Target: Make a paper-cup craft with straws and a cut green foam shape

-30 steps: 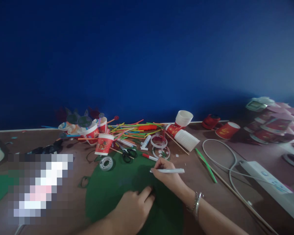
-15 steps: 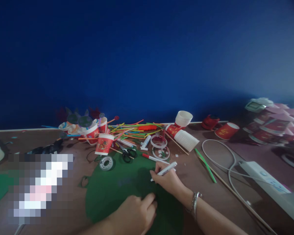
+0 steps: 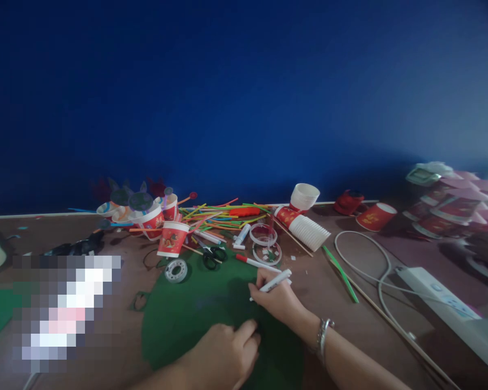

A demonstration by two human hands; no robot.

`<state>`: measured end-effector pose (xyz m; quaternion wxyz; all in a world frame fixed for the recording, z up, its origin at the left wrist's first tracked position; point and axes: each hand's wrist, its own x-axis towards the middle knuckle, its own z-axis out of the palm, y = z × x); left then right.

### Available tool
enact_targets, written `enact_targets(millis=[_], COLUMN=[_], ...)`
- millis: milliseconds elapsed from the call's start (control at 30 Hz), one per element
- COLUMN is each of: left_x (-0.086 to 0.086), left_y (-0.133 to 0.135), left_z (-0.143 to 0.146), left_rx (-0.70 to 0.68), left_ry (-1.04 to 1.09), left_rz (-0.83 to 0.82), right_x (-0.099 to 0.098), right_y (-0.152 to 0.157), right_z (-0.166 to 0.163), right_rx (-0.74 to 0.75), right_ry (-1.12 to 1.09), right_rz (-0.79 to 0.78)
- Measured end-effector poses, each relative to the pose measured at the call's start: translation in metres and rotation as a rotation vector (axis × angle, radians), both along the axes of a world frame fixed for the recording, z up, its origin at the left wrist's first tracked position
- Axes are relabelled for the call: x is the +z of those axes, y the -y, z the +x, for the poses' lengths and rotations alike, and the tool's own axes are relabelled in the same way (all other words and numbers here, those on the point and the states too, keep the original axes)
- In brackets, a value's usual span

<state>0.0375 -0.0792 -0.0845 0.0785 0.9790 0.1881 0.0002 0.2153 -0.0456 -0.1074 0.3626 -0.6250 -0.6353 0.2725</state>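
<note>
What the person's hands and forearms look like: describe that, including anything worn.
The left hand and right hand are ungloved, and no sleeve shows on either visible forearm. The right wrist wears silver-coloured jewellery, seemingly a shiny band beside a chain. No jewellery shows on the left.

Right hand (image 3: 277, 293) holds white marker (image 3: 278, 279), tip down toward green sheet (image 3: 174, 319); whether tip touches, cannot tell. Left hand (image 3: 226, 348) rests on same sheet, fingers bent, fingertips partly hidden. Silver bracelet (image 3: 322, 337) sits around right wrist. Near far edge of sheet lie tape roll (image 3: 176, 279) and scissors (image 3: 207, 250). Beyond: red paper cup (image 3: 173, 239), many coloured sticks (image 3: 219, 218). Red-capped marker (image 3: 256, 262) lies just beyond right hand. Farther right: cup stack (image 3: 309, 232) on its side, power strip (image 3: 429, 295).
</note>
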Motion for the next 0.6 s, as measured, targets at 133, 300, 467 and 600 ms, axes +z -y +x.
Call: enact_targets(millis=[133, 300, 467, 600], left_x=[0.0006, 0.0025, 0.0025, 0.0012], left_y=[-0.0001, 0.0000, 0.0000, 0.0000], left_z=[0.0001, 0.0007, 0.0008, 0.0005], left_rx=[0.000, -0.005, 0.000, -0.004], left_ry=[-0.002, -0.006, -0.003, 0.006], left_rz=[-0.007, 0.007, 0.004, 0.002], right_x=[-0.0022, -0.0031, -0.0010, -0.0013], right_y=[0.0007, 0.0006, 0.0011, 0.0011], right_z=[0.0008, 0.0013, 0.0008, 0.0008], right_rx=[0.011, 0.007, 0.015, 0.007], right_ry=[0.005, 0.006, -0.006, 0.009], right_rz=[-0.024, -0.025, -0.032, -0.030])
